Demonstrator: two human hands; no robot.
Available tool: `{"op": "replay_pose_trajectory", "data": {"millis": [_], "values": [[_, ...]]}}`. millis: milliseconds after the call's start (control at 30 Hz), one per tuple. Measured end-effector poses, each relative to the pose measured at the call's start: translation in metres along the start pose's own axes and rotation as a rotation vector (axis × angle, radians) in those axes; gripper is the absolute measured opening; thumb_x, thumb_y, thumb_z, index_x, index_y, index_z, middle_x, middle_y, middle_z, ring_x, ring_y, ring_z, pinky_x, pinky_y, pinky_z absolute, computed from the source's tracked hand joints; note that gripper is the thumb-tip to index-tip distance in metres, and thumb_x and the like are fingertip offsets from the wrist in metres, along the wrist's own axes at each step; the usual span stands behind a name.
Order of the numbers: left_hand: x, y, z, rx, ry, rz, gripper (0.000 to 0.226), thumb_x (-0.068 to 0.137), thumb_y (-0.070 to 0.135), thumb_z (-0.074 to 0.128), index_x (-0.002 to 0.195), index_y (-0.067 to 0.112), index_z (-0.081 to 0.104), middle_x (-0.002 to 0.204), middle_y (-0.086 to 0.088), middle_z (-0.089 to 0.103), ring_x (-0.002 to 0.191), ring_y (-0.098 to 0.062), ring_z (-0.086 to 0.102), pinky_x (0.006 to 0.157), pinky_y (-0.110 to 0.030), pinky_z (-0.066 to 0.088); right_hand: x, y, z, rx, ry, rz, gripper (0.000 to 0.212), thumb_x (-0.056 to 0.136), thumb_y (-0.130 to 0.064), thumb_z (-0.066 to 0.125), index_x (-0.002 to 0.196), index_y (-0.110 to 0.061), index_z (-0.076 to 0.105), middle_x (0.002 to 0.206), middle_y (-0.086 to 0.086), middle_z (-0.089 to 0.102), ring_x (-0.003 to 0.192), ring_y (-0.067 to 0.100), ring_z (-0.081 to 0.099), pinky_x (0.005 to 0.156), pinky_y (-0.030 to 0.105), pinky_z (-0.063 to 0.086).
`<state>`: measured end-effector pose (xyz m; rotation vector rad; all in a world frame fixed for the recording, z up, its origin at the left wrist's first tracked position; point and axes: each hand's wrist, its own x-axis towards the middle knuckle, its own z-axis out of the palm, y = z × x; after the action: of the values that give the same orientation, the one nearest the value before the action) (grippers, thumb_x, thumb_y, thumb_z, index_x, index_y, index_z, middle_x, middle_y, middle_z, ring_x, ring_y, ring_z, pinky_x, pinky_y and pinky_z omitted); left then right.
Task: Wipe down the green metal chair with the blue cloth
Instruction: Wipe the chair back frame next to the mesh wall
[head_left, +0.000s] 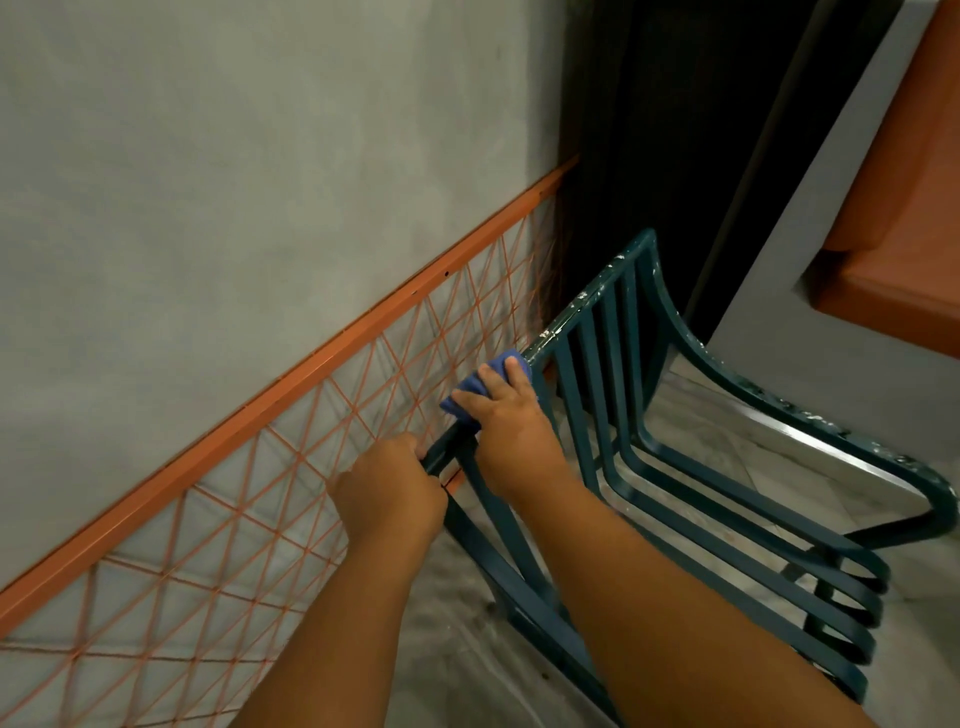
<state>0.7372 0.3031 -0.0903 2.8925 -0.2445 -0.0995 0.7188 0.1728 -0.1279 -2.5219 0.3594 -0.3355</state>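
The green metal chair (618, 332) with slatted back and seat stands in the middle and right of the head view, its paint chipped along the top rail and armrest. My right hand (506, 415) presses the folded blue cloth (470, 387) onto the top rail of the backrest, fingers curled over the cloth. My left hand (387, 491) grips the near corner of the same rail just below. Most of the cloth is hidden under my right hand.
An orange metal rail with a wire lattice (291, 410) runs along the grey wall on the left, close behind the chair back. A dark doorway (649, 130) lies beyond. An orange table top (904, 197) is at the upper right. The floor is pale tile.
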Motion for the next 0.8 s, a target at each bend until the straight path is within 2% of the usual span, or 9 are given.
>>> {"op": "replay_pose_trajectory", "data": {"millis": [67, 200, 267, 333, 433, 500, 567, 700, 800], "values": [[-0.001, 0.001, 0.002, 0.005, 0.033, 0.006, 0.012, 0.082, 0.023, 0.066, 0.09, 0.03, 0.061, 0.073, 0.009, 0.057, 0.07, -0.015, 0.049, 0.073, -0.031, 0.028, -0.008, -0.009, 0.01, 0.051, 0.022, -0.05, 0.058, 0.086, 0.004, 0.052, 0.138, -0.023, 0.048, 0.157, 0.005, 0.025, 0.147, 0.026, -0.004, 0.114, 0.045, 0.024], [-0.002, 0.004, 0.0, 0.039, 0.041, 0.028, 0.008, 0.083, 0.024, 0.062, 0.089, 0.029, 0.06, 0.081, 0.006, 0.063, 0.083, -0.019, 0.06, 0.075, -0.031, 0.026, -0.036, 0.011, 0.009, 0.175, -0.024, -0.238, 0.062, 0.081, 0.011, 0.056, 0.134, -0.022, 0.054, 0.151, 0.003, 0.035, 0.144, 0.02, 0.007, 0.112, 0.031, 0.018], [-0.002, 0.006, -0.002, 0.064, 0.013, 0.026, 0.009, 0.084, 0.025, 0.062, 0.091, 0.029, 0.058, 0.082, 0.005, 0.062, 0.084, -0.02, 0.06, 0.076, -0.031, 0.027, -0.029, 0.028, 0.0, 0.152, -0.032, -0.231, 0.066, 0.08, 0.014, 0.054, 0.134, -0.024, 0.053, 0.152, 0.001, 0.034, 0.145, 0.018, 0.008, 0.114, 0.031, 0.019], [-0.001, 0.008, -0.004, 0.083, -0.025, 0.017, 0.01, 0.084, 0.024, 0.062, 0.091, 0.026, 0.057, 0.077, 0.006, 0.057, 0.08, -0.02, 0.058, 0.077, -0.032, 0.032, -0.015, 0.032, -0.005, 0.115, -0.005, -0.121, 0.068, 0.081, 0.012, 0.052, 0.138, -0.025, 0.049, 0.154, -0.001, 0.03, 0.146, 0.018, 0.005, 0.114, 0.032, 0.019], [-0.001, 0.013, -0.002, 0.027, -0.073, 0.009, 0.022, 0.081, 0.023, 0.062, 0.102, 0.024, 0.055, 0.092, 0.004, 0.058, 0.086, -0.021, 0.058, 0.077, -0.035, 0.042, -0.004, 0.014, -0.008, 0.119, 0.054, -0.039, 0.065, 0.082, 0.005, 0.058, 0.139, -0.024, 0.046, 0.154, 0.002, 0.03, 0.146, 0.024, 0.007, 0.116, 0.041, 0.021], [0.0, 0.02, 0.002, -0.062, -0.03, 0.034, 0.031, 0.082, 0.027, 0.06, 0.112, 0.022, 0.052, 0.109, 0.002, 0.056, 0.096, -0.023, 0.057, 0.08, -0.037, 0.043, -0.01, 0.01, -0.004, 0.081, 0.018, -0.203, 0.058, 0.084, -0.003, 0.061, 0.136, -0.024, 0.05, 0.152, 0.006, 0.036, 0.145, 0.031, 0.014, 0.115, 0.05, 0.021], [0.001, 0.027, 0.005, -0.123, 0.034, 0.033, 0.032, 0.083, 0.032, 0.057, 0.112, 0.018, 0.051, 0.11, -0.002, 0.057, 0.098, -0.023, 0.056, 0.081, -0.037, 0.042, -0.018, 0.019, -0.003, 0.057, -0.043, -0.318, 0.05, 0.089, -0.012, 0.055, 0.137, -0.026, 0.049, 0.152, 0.005, 0.035, 0.145, 0.032, 0.014, 0.115, 0.052, 0.016], [0.009, 0.035, 0.012, -0.132, 0.048, 0.046, 0.051, 0.082, 0.038, 0.061, 0.126, 0.021, 0.042, 0.12, -0.003, 0.052, 0.11, -0.024, 0.05, 0.089, -0.041, 0.04, 0.002, 0.043, -0.01, 0.007, -0.026, -0.218, 0.06, 0.087, -0.004, 0.056, 0.14, -0.029, 0.045, 0.155, 0.0, 0.029, 0.147, 0.024, 0.005, 0.116, 0.051, 0.015], [0.017, 0.04, 0.011, -0.152, 0.054, 0.053, 0.059, 0.083, 0.037, 0.061, 0.134, 0.022, 0.037, 0.129, -0.003, 0.049, 0.117, -0.025, 0.046, 0.093, -0.043, 0.039, 0.014, 0.032, -0.009, 0.007, 0.012, -0.144, 0.054, 0.086, -0.006, 0.058, 0.136, -0.025, 0.05, 0.153, 0.006, 0.033, 0.147, 0.029, 0.004, 0.116, 0.054, 0.015]]}}
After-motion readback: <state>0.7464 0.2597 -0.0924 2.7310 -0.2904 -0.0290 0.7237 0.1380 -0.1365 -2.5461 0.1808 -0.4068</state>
